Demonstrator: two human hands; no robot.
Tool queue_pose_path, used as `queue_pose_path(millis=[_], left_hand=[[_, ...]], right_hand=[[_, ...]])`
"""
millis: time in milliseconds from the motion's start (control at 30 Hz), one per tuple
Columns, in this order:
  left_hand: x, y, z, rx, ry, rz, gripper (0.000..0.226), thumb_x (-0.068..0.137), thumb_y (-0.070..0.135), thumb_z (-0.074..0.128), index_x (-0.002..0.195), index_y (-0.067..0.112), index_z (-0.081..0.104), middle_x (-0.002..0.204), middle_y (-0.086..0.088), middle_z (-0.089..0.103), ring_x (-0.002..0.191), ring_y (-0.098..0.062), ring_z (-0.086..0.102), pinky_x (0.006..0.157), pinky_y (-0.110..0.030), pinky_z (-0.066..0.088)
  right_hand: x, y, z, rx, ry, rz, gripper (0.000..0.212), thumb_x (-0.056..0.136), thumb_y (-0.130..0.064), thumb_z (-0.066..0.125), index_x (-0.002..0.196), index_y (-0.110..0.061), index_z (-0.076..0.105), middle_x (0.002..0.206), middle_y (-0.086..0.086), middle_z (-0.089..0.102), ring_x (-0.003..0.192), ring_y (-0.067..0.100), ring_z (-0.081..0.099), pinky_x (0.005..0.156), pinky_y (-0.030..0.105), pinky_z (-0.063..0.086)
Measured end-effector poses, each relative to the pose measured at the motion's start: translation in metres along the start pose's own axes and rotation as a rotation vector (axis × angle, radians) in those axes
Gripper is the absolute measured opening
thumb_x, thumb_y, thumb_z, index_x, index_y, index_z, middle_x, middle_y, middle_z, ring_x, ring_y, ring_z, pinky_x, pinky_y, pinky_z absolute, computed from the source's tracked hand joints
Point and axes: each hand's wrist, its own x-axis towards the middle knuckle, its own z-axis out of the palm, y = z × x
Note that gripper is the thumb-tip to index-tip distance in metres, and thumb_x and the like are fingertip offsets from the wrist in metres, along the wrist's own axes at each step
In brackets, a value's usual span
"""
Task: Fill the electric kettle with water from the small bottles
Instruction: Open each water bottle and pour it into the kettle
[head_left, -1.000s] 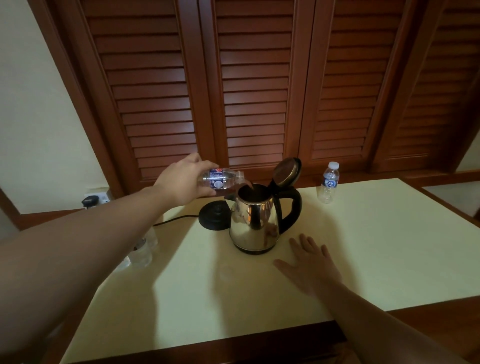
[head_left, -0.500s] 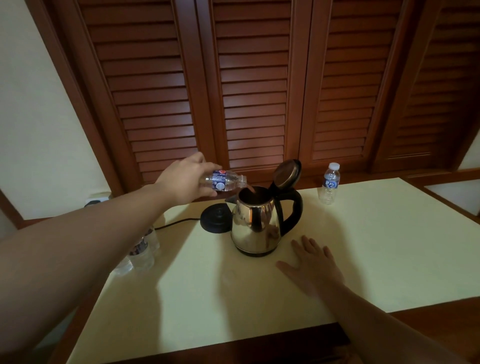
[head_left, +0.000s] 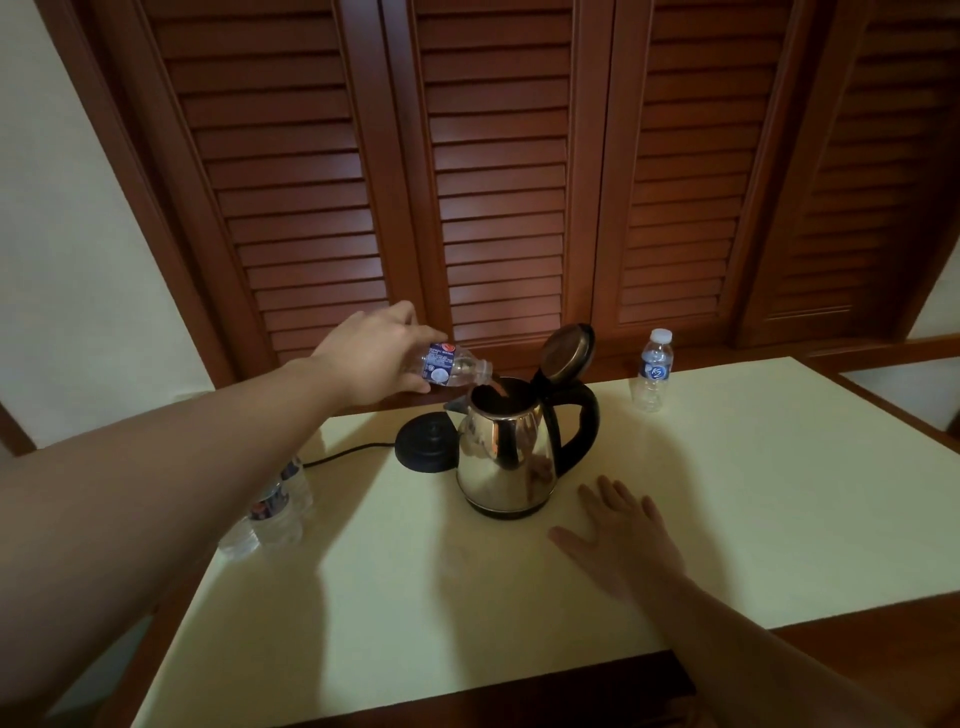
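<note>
From the head cam: we're mid-pour, left hand (head_left: 371, 358) wrapped around a tipped bottle (head_left: 452, 366), its mouth over the open kettle (head_left: 506, 457) mid-table. Right hand (head_left: 621, 535) lies flat, fingers spread. Next we'd probably grab the capped bottle (head_left: 652, 371) at the back edge.

Cream-topped bench (head_left: 779, 519) with dark wood edging. Black round power base (head_left: 427, 446) sits on it toward the back left, black cord (head_left: 343, 456) running off to the left. Behind: brown louvred wooden doors (head_left: 498, 182) across the full width. Pale wall (head_left: 67, 249) at far left.
</note>
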Motion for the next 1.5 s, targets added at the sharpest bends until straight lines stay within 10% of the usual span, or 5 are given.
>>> queue_pose_path(millis=[1233, 1500], left_hand=[[0.048, 0.003, -0.031, 0.276, -0.172, 0.288, 0.074, 0.088, 0.061, 0.068, 0.153, 0.039, 0.043, 0.119, 0.002, 0.047, 0.111, -0.019, 0.052, 0.084, -0.033, 0.040], [0.035, 0.002, -0.018, 0.080, -0.159, 0.116, 0.073, 0.086, 0.061, 0.071, 0.150, 0.037, 0.046, 0.109, 0.007, 0.040, 0.101, -0.016, 0.049, 0.085, -0.037, 0.046]], right_hand=[[-0.001, 0.000, -0.001, 0.009, -0.010, 0.016, 0.092, 0.089, -0.085, 0.020, 0.165, -0.033, 0.011, 0.174, -0.003, -0.001, 0.159, 0.017, -0.005, 0.128, 0.045, -0.002], [-0.002, -0.002, -0.002, 0.007, 0.004, 0.018, 0.092, 0.089, -0.085, 0.021, 0.165, -0.033, 0.012, 0.174, -0.003, 0.001, 0.159, 0.017, -0.003, 0.129, 0.045, -0.001]])
